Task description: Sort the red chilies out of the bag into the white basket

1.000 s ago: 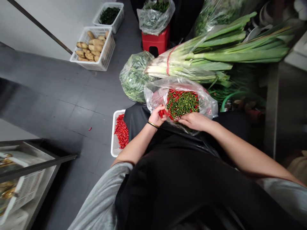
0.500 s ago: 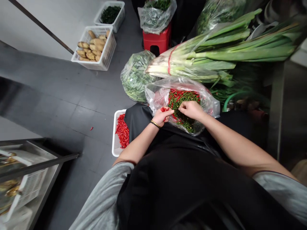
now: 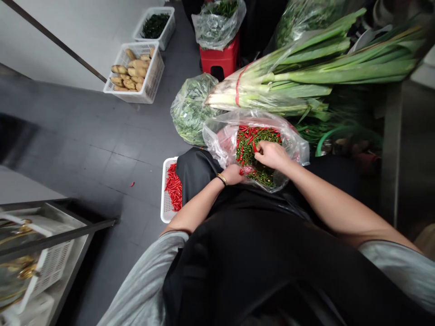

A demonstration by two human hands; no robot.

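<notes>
A clear plastic bag full of red chillies with green stems rests on my lap, over a black apron. My right hand is inside the bag, its fingers pinched on a red chilli among the pile. My left hand is at the bag's near edge, curled shut on red chillies that show between its fingers; a thin bracelet circles its wrist. Left of my knee on the floor stands a white slotted tray holding red chillies.
A tied bundle of leeks lies just behind the bag. Bags of greens sit beside it and on a red stool. White baskets of ginger and dark greens stand on the grey tile floor. A metal rack is at lower left.
My left hand dropped from the bag's rim to its near edge, still holding red chillies. My right hand went deeper into the bag and pinched a chilli.
</notes>
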